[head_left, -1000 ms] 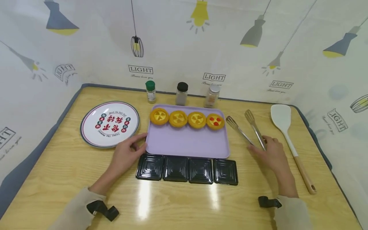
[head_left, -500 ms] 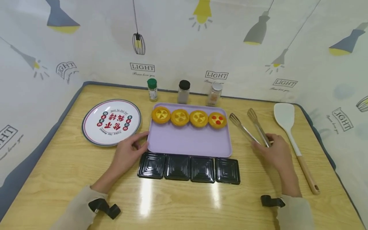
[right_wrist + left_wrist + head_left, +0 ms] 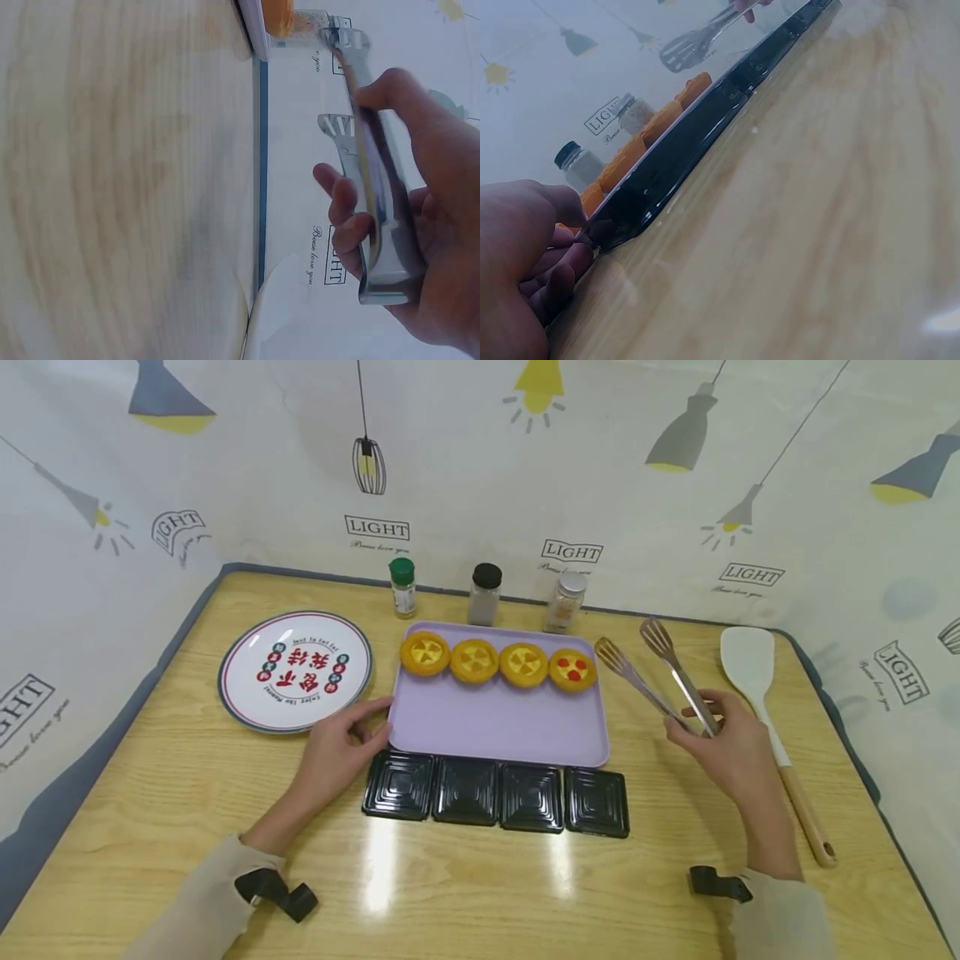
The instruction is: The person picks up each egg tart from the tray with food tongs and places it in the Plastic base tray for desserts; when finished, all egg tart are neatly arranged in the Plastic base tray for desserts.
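Observation:
My right hand (image 3: 727,739) holds a pair of slotted metal tongs (image 3: 686,683), arms spread and heads toward the back wall. In the right wrist view the tongs (image 3: 391,259) are raised off the table, with fingers wrapped round them. At the left edge of a lilac tray (image 3: 495,718), the thumb and fingers of my left hand (image 3: 333,756) grip the rim; in the left wrist view its fingers are partly curled. Several egg tarts (image 3: 474,661) line the tray's far side. The rightmost tart (image 3: 573,670) has red spots on top.
Several square black plastic trays (image 3: 467,790) lie in a row before the lilac tray. A round white plate (image 3: 247,672) is at the left, a white spatula (image 3: 750,660) at the right. Behind stand green-capped (image 3: 402,589), black-capped (image 3: 485,597) and silver-capped (image 3: 566,603) jars.
My right hand has raised the tongs from the table, their arms still spread. My left hand stays at the tray's edge. The head view has tilted slightly.

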`<state>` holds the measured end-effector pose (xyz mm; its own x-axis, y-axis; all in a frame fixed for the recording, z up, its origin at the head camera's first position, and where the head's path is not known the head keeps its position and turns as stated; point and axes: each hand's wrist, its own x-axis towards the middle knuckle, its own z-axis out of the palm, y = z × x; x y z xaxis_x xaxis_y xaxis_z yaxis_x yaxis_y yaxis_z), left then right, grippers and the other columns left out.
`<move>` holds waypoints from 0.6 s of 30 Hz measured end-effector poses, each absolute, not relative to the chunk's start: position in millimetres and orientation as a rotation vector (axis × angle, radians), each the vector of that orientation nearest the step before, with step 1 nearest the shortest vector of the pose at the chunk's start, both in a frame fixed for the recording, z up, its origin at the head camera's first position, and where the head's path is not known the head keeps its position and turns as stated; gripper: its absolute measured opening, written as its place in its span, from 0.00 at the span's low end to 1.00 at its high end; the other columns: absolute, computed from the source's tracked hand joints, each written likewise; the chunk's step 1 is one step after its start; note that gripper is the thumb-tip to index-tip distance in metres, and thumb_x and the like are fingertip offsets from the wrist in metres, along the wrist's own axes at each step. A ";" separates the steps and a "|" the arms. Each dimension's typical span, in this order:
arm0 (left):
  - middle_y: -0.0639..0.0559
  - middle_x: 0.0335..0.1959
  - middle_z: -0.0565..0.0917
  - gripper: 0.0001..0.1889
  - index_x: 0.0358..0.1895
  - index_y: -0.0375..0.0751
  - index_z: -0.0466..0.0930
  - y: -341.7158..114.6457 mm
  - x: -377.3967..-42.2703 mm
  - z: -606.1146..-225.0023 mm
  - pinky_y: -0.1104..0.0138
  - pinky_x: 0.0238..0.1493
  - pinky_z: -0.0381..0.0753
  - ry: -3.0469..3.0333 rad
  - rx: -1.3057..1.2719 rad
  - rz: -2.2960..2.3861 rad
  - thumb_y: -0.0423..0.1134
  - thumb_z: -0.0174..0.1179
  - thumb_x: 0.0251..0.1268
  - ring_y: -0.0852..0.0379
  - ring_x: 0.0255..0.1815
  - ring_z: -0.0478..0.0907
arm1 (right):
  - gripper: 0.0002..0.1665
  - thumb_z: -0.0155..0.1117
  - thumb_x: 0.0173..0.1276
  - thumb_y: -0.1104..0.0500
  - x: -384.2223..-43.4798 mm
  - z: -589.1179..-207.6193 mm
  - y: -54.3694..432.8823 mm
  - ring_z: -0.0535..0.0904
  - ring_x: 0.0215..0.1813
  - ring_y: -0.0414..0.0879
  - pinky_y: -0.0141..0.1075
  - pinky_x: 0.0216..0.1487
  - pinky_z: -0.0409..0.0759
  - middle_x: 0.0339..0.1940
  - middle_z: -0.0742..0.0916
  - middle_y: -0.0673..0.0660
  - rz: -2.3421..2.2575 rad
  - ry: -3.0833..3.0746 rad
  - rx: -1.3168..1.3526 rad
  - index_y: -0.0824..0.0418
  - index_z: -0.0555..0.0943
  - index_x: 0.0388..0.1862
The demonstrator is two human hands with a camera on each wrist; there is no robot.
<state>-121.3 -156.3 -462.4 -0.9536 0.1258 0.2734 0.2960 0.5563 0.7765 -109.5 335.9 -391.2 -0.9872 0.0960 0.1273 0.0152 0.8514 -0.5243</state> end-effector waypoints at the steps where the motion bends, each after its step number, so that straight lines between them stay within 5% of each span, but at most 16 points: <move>1: 0.57 0.21 0.77 0.20 0.58 0.43 0.82 -156.4 -121.2 -462.8 0.69 0.24 0.72 -2.604 -0.356 -1.351 0.37 0.68 0.62 0.59 0.24 0.73 | 0.40 0.68 0.63 0.40 -109.8 -392.2 334.6 0.75 0.30 0.51 0.37 0.23 0.72 0.48 0.83 0.65 0.812 -2.873 -0.068 0.64 0.71 0.64; 14: 0.57 0.21 0.77 0.19 0.58 0.46 0.82 -155.2 -122.5 -462.7 0.68 0.25 0.71 -2.605 -0.362 -1.342 0.38 0.67 0.63 0.60 0.23 0.73 | 0.42 0.66 0.62 0.34 -113.8 -392.6 319.1 0.66 0.21 0.47 0.40 0.21 0.62 0.28 0.80 0.54 0.629 -2.899 0.101 0.57 0.72 0.66; 18: 0.57 0.21 0.77 0.19 0.58 0.47 0.82 -157.0 -121.2 -462.8 0.68 0.25 0.71 -2.610 -0.350 -1.344 0.38 0.67 0.63 0.60 0.24 0.73 | 0.41 0.67 0.62 0.35 -113.5 -390.5 316.1 0.75 0.24 0.49 0.43 0.24 0.70 0.32 0.83 0.58 0.611 -2.915 0.160 0.59 0.74 0.65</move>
